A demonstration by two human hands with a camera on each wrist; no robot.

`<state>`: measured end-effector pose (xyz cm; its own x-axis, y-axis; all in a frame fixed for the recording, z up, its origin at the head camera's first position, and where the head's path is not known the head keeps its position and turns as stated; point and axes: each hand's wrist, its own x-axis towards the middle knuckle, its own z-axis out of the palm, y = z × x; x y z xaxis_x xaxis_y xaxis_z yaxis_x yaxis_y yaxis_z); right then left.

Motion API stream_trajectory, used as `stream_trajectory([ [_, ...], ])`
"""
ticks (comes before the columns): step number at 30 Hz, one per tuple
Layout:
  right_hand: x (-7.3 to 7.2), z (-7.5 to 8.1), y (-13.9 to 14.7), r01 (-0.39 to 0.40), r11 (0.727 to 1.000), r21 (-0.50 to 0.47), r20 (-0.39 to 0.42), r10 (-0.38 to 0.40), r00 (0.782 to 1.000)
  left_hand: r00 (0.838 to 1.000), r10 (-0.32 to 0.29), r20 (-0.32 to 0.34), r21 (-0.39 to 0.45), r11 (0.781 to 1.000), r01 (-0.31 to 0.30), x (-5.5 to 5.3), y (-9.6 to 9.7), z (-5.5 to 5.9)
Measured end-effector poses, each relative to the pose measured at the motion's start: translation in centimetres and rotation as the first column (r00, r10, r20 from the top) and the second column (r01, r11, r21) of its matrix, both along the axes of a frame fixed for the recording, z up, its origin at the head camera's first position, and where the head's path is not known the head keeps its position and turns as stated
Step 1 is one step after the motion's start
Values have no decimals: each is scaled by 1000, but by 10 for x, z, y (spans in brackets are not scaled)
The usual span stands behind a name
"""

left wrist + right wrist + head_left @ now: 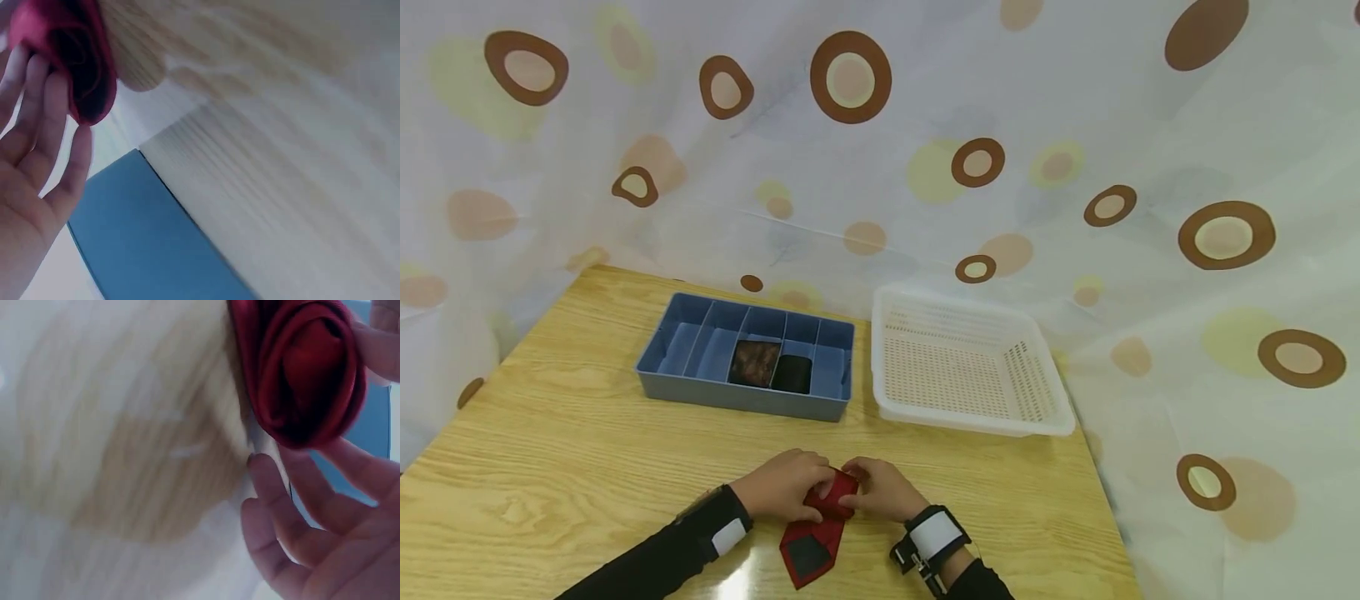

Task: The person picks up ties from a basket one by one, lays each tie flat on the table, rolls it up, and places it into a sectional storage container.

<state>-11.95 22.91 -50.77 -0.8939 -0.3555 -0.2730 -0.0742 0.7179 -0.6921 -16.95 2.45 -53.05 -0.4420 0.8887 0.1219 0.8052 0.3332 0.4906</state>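
A red necktie (835, 498) is partly rolled up on the table, its pointed end with a dark lining patch (808, 554) lying flat toward me. My left hand (786, 485) holds the roll from the left, fingers at its far side and thumb at the near side. From the right, my right hand (883, 492) grips the same roll between thumb and fingers. The right wrist view shows the coiled red layers of the roll (306, 375) end-on. In the left wrist view the other end of the roll (90, 81) shows a dark hollow.
Behind the hands stands a blue divided box (745, 404) with a brown patterned item (755, 363) and a black rolled item (792, 374) in its compartments. A white perforated basket (973, 421) is to its right. A patterned curtain (865, 192) hangs behind the wooden table (572, 450).
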Motion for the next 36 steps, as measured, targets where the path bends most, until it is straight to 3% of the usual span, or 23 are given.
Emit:
stream_trajectory([
  [4,1,-4,-9,53,996,-64,9,-53,999,981,119,154,62,990,-130,-1,-4,0],
  [7,3,-6,-16,61,994,-87,-37,-64,997,964,177,198,70,978,-194,-4,-7,2],
  [11,5,-10,-24,16,1000,-24,-186,-20,982,942,146,303,26,987,-161,-8,-12,2],
  [14,6,-12,-30,-38,997,61,-316,55,947,934,121,337,37,989,-141,-9,-15,3],
  [16,7,-12,-31,-67,993,101,-343,98,934,952,114,284,57,989,-136,-7,-16,2],
  [17,7,-11,-31,-82,992,100,-327,110,938,965,112,236,67,989,-131,-5,-17,2],
  [20,7,-8,-26,-113,994,10,-199,112,974,993,103,61,89,990,-108,3,-19,1],
  [23,6,-4,-19,-88,992,-87,-24,87,996,992,86,-92,103,992,-76,13,-20,-1],
  [26,8,-3,-18,-65,993,-94,84,73,994,983,51,-174,77,996,-38,23,-21,-2],
  [28,9,-4,-21,-64,995,-74,120,72,990,989,17,-146,25,1000,-14,28,-24,-1],
  [31,12,-8,-29,-57,997,-45,138,63,988,1000,9,23,-41,999,-8,31,-28,1],
  [34,13,-9,-38,-30,999,-25,165,34,986,980,84,180,-49,996,-76,27,-30,1],
  [36,15,-7,-43,-7,1000,-24,180,11,984,956,120,267,-36,993,-115,23,-32,0],
])
